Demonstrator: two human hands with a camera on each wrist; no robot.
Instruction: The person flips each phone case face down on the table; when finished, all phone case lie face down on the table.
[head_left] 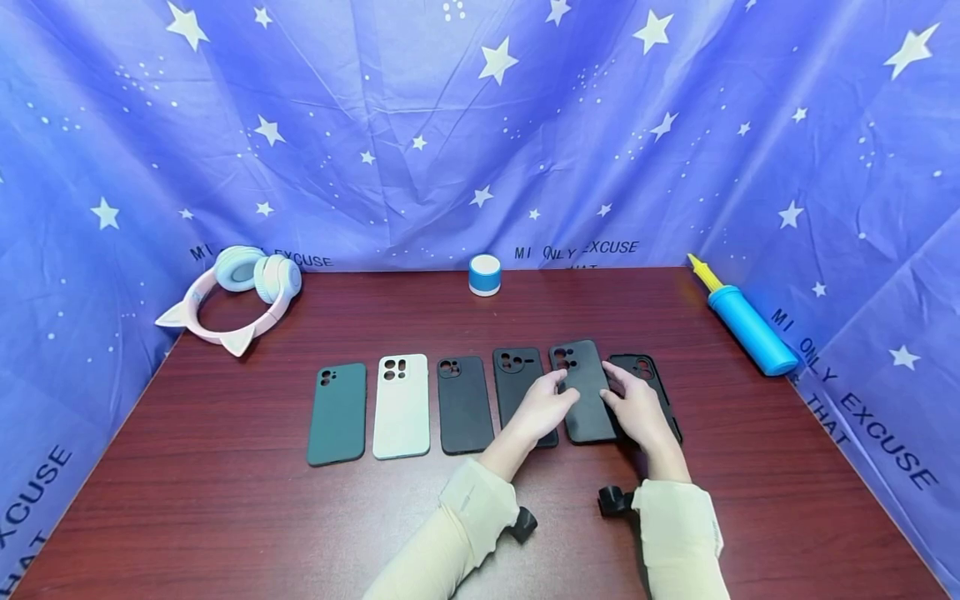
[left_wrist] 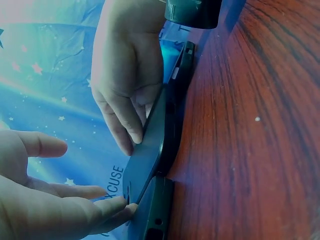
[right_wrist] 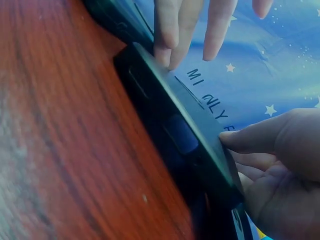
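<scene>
A black phone case [head_left: 588, 404] lies back side up, fifth from the left in a row of phone cases, between both hands. My left hand [head_left: 546, 407] touches its left side with extended fingers, over the neighbouring black case with a round camera ring [head_left: 517, 379]. On the opposite side, my right hand [head_left: 637, 408] pinches its right edge, thumb [right_wrist: 240, 140] on the back and fingers beyond the edge. The left wrist view shows this case [left_wrist: 150, 145] slanted against its neighbour. At the right end, another black case [head_left: 663, 400] is partly hidden by the right hand.
Further left lie a dark case [head_left: 465, 408], a white case [head_left: 402, 408] and a green case [head_left: 337, 417]. Cat-ear headphones [head_left: 225, 333], a blue-white cylinder [head_left: 484, 277] and a blue pump [head_left: 750, 329] stand or lie farther back on the brown table [head_left: 225, 517].
</scene>
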